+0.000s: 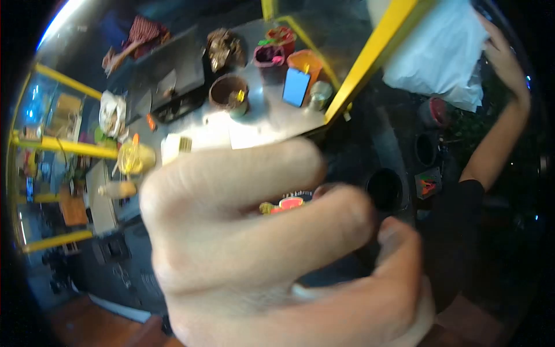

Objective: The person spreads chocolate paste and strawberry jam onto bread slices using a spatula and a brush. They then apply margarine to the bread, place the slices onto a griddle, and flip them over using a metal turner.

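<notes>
My left hand (254,243) fills the lower middle of the head view, very near the camera, its fingers curled. A small pale edge shows between the lower fingers; what they hold, if anything, is hidden. A bare arm from a dark sleeve reaches up the right side. At its end my right hand (498,51) is at the edge of a white plastic bag (436,55), with its fingers partly behind it. A red and yellow print (291,203) on dark cloth shows between the left fingers.
A metal counter (272,124) carries a brown bowl (229,93), pink and orange containers, a blue card (296,87) and a glass jar (319,94). A yellow post (370,58) slants past it. Dark round tubs (384,189) stand at right. Yellow rails and a yellow container (136,158) are at left.
</notes>
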Available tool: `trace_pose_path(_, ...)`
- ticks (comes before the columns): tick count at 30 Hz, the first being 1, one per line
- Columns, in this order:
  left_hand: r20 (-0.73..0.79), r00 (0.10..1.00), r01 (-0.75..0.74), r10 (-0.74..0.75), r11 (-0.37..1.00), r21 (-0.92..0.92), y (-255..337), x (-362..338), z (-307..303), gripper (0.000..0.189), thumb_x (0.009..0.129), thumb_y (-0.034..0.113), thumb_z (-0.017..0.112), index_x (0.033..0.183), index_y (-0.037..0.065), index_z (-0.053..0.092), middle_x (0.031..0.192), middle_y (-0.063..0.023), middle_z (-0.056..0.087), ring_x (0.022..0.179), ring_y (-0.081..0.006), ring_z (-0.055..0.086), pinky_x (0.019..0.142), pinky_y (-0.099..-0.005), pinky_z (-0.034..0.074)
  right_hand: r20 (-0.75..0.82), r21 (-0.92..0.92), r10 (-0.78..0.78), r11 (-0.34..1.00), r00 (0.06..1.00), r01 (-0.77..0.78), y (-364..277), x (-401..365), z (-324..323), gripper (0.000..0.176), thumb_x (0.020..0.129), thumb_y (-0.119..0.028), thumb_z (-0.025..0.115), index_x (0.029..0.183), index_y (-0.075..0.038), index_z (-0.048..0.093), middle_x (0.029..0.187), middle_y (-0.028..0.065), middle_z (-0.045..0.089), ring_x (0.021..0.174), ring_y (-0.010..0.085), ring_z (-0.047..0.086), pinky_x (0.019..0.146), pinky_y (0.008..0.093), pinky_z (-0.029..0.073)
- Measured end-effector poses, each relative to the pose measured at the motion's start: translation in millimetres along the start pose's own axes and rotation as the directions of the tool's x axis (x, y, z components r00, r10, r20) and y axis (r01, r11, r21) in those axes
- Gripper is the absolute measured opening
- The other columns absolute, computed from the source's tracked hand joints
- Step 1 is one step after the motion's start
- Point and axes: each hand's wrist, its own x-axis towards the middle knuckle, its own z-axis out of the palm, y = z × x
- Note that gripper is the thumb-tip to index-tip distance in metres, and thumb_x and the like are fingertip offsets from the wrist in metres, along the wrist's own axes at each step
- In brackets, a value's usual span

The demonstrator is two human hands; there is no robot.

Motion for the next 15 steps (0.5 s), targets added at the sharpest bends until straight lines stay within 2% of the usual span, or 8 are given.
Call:
trace_pose_path(3,0.001,1.0,0.016,-0.016,0.999,0.037,0.4,-11.6,-4.2,0.02,0.07,0.02,0.068,0.085,0.009,0.06,0.07,-0.0066,0.059,0.049,-0.0195,0.055,0.036,-0.032,0.038,-0.215,-0.112,-0.279,0.959,0.936,0.26,-53.1,-18.4,-2.9,0.028,0.088,-0.012,0.067,0.112,0.003,0.068,0.105,0.0232,0.069,0.091,0.0339,0.068,0.092,0.0409,0.053)
trace_pose_path(5,0.025,0.999,-0.048,0.047,0.998,0.048,-4.7,-16.4,-1.6,0.018,0.071,0.019,0.067,0.083,0.009,0.058,0.068,-0.0067,0.058,0.048,-0.0213,0.055,0.036,-0.0334,0.038,-0.528,-0.031,-0.116,0.993,0.842,0.117,-134.2,-40.1,13.0,0.02,0.095,-0.007,0.053,0.094,0.006,0.069,0.086,0.0184,0.069,0.069,0.0231,0.066,0.06,0.0299,0.053)
trace_pose_path(7,0.084,0.988,-0.136,0.132,0.99,0.044,-17.3,-22.3,-3.0,0.016,0.072,0.018,0.067,0.082,0.009,0.057,0.066,-0.0067,0.058,0.048,-0.0231,0.056,0.036,-0.0349,0.038,-0.769,-0.053,-0.213,0.961,0.603,0.272,-146.9,-45.8,37.3,0.024,0.098,-0.011,0.051,0.1,0.006,0.067,0.069,0.0071,0.06,0.048,0.0141,0.049,0.041,0.0237,0.042)
trace_pose_path(10,0.231,0.97,-0.055,0.07,0.996,-0.071,-53.8,-58.7,-6.0,0.014,0.073,0.016,0.066,0.079,0.01,0.055,0.063,-0.0068,0.056,0.047,-0.0258,0.057,0.035,-0.0371,0.038,-0.848,0.249,-0.18,0.695,0.499,0.674,-86.8,-41.6,150.2,0.02,0.097,-0.004,0.046,0.097,0.002,0.065,0.098,0.0162,0.068,0.084,0.017,0.068,0.074,0.0282,0.055)
trace_pose_path(11,0.303,0.952,0.1,-0.047,0.982,-0.162,-65.2,-76.9,-5.5,0.013,0.077,0.015,0.064,0.077,0.009,0.052,0.066,-0.0087,0.059,0.054,-0.0277,0.06,0.042,-0.0391,0.043,-0.746,0.053,-0.366,0.8,0.556,0.598,-163.9,-14.8,166.4,0.023,0.098,-0.005,0.046,0.095,0.004,0.066,0.095,0.0107,0.068,0.079,0.0137,0.066,0.072,0.0247,0.053)
trace_pose_path(12,0.385,0.9,0.276,-0.207,0.952,-0.134,-73.7,-98.5,-10.1,0.007,0.083,0.014,0.06,0.085,0.008,0.058,0.071,-0.0089,0.062,0.066,-0.0298,0.064,0.054,-0.0406,0.05,-0.548,0.338,-0.332,0.752,0.768,0.567,-195.8,-0.4,186.8,0.021,0.098,-0.009,0.05,0.1,0.002,0.067,0.091,0.0044,0.067,0.074,0.0093,0.064,0.065,0.0218,0.05)
trace_pose_path(13,0.497,0.801,0.394,-0.334,0.919,-0.018,-78.7,-117.1,-22.3,0.018,0.085,0.011,0.063,0.102,0.006,0.067,0.085,-0.0098,0.069,0.076,-0.0291,0.067,0.065,-0.0368,0.053,0.068,0.9,0.004,0.431,0.998,-0.063,-217.4,1.4,220.5,0.019,0.095,-0.012,0.057,0.104,0.001,0.068,0.091,0.0045,0.067,0.068,0.0099,0.059,0.063,0.0224,0.049)
trace_pose_path(15,0.47,0.614,0.684,-0.635,0.724,0.085,-102.5,-184.5,-32.0,0.021,0.094,0.015,0.058,0.109,0.005,0.068,0.095,-0.0132,0.072,0.084,-0.0284,0.07,0.075,-0.0363,0.054,0.299,0.845,-0.318,0.527,0.899,-0.094,-247.0,23.6,306.9,0.021,0.096,-0.023,0.06,0.111,-0.008,0.066,0.078,0.001,0.063,0.07,0.0058,0.059,0.053,0.0224,0.043)
